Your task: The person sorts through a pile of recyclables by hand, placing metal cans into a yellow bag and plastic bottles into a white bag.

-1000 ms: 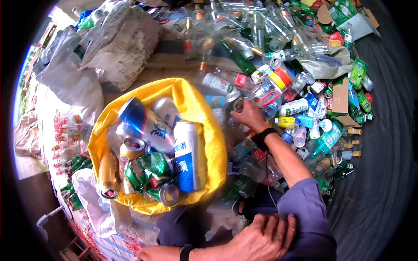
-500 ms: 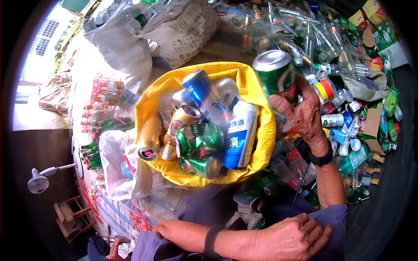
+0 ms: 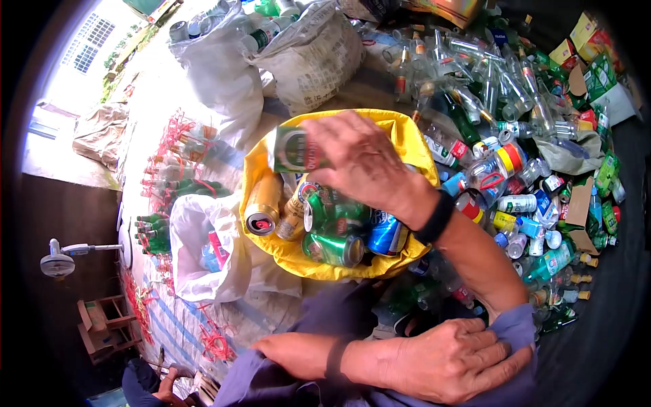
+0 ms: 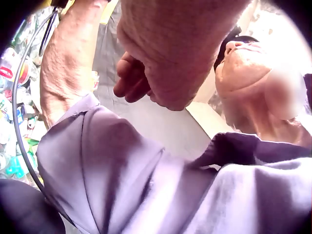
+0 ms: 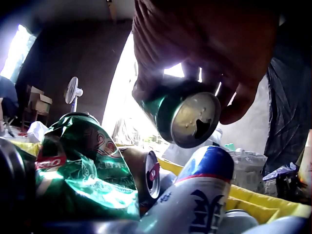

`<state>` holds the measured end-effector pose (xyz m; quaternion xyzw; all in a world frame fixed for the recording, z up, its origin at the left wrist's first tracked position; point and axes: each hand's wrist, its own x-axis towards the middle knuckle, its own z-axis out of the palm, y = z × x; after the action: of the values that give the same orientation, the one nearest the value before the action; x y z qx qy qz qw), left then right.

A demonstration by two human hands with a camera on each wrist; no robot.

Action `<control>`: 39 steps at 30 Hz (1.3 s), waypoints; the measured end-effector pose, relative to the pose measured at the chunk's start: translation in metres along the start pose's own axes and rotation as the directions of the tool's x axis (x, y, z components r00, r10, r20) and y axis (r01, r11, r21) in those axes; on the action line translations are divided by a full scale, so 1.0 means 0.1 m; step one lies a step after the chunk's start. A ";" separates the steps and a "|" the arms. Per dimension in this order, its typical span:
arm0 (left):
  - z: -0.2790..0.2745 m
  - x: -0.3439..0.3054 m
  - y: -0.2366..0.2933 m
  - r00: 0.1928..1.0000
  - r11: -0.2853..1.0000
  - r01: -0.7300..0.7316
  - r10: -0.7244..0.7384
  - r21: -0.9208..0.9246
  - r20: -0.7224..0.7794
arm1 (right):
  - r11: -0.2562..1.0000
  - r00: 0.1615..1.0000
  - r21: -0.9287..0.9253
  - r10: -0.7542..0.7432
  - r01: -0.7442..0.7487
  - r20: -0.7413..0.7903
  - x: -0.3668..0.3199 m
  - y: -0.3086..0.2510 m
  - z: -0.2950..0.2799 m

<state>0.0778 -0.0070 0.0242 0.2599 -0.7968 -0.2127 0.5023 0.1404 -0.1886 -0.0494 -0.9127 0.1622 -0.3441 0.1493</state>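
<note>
My right hand (image 3: 366, 163) grips a green drink can (image 3: 291, 150) over the yellow bag (image 3: 413, 132). In the right wrist view the can (image 5: 187, 114) is tipped, its opened lid facing the camera. Below it in the bag lie a crumpled green can (image 5: 87, 165), a blue-and-white can (image 5: 195, 190) and gold cans (image 3: 263, 203). My left hand (image 3: 454, 359) lies by the right sleeve (image 3: 512, 339) with loosely bent fingers and nothing in its grasp.
Plastic bottles and cans (image 3: 522, 203) are heaped to the right, with glass bottles (image 3: 488, 81) behind. Full white sacks (image 3: 312, 61) stand at the back. A smaller white bag (image 3: 203, 271) sits left of the yellow one, and a fan (image 3: 57, 264) stands at far left.
My right hand has brought the green can from the bottle heap leftward over the yellow bag. The left hand stays low near the right sleeve. The head view has turned left.
</note>
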 end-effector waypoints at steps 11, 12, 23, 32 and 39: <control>-0.04 -0.06 -0.03 0.997 0.999 -0.009 0.012 -0.035 0.081 | 0.985 0.953 0.174 -0.045 -0.008 0.300 0.08 0.00 0.56; -0.04 -0.06 -0.03 0.998 0.999 -0.016 0.018 -0.037 0.067 | 0.986 0.953 0.166 -0.038 -0.013 0.301 0.08 -0.03 0.51; -0.01 0.00 0.00 0.991 0.997 0.056 -0.050 -0.045 0.122 | 0.946 0.951 0.296 0.206 -0.133 -0.232 -0.47 0.29 -0.60; 0.14 0.05 0.07 0.904 0.999 0.035 -0.039 0.017 0.427 | 0.524 0.500 0.184 0.851 -0.832 -0.163 -2.89 2.12 -0.63; 0.21 0.16 -0.03 0.877 0.996 0.082 -0.058 -0.030 0.476 | 0.008 -0.037 0.531 0.997 -0.847 -0.074 -3.49 2.56 -0.99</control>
<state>0.0536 -0.0177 0.0244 0.2160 -0.8801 -0.3076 0.2901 -0.2241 -0.2968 -0.2784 -0.4017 0.7099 -0.3612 0.4519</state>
